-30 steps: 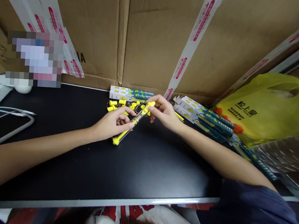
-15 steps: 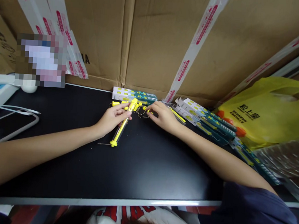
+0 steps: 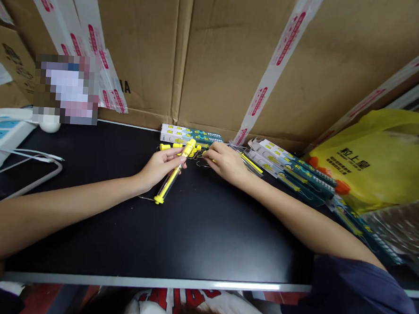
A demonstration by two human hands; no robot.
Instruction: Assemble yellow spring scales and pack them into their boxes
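Note:
My left hand [image 3: 155, 171] is closed around a spring scale [image 3: 164, 190], a clear tube with yellow ends and a yellow strip inside. The scale is tilted, its upper end pointing away to the right. A thin metal hook [image 3: 146, 198] shows beside its lower end. To the right, my right hand [image 3: 226, 163] is bent down over a small pile of wire hooks [image 3: 202, 164], its fingertips drawn together. Whatever is between those fingertips is hidden. Several yellow caps [image 3: 165, 147] lie behind the scale.
Printed boxes [image 3: 191, 135] stand at the back, with more boxes [image 3: 294, 169] to the right beside a yellow plastic bag [image 3: 379, 162]. Yellow strips [image 3: 251, 163] lie near my right hand. A power strip [image 3: 5, 132] and white cables [image 3: 49, 159] are at left. Cardboard [image 3: 230, 49] walls the back.
The view has shifted slightly. My right fingers have curled in a little over the wire hooks. My left hand keeps its grip on the spring scale.

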